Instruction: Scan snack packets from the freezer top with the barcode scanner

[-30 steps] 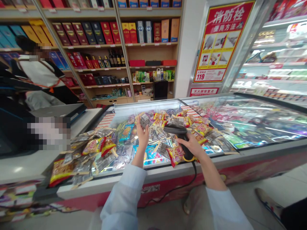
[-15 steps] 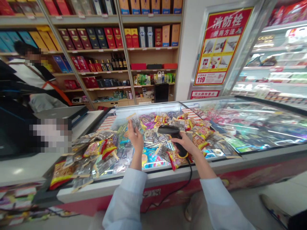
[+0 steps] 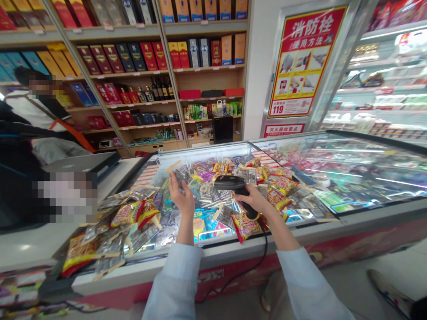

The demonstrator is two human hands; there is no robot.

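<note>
So, we've got a silver snack packet [image 3: 179, 178] pinched in our left hand [image 3: 182, 195], thumb and fingertips closed on it, just above the glass of a chest freezer [image 3: 300, 231]. Our right hand [image 3: 255, 200] is wrapped around the grip of a black corded barcode scanner [image 3: 231, 183], fingers clenched, with the scanner's head angled toward the packet. Its cable [image 3: 259, 262] drops over the freezer's front rim. Nearest that hand, a red-and-yellow snack bag [image 3: 245, 226] lies on a heap of packets [image 3: 207, 195], though the print on them is too small for us to read.

Behind the freezer, a red poster [image 3: 302, 62] reads 消防栓 使用方法, with photo steps and a big 119, and a small red sign [image 3: 283, 130] beneath it says 灭火器放置点. Wooden shelves [image 3: 213, 84] of boxed liquor and bottles also stand behind the freezer. To its right is a lit refrigerated case [image 3: 383, 89]. To its left, a co-worker [image 3: 36, 106] in a white top with an orange strap stands past a white counter [image 3: 40, 242]. Pale floor tile [image 3: 393, 284] runs below the freezer.
</note>
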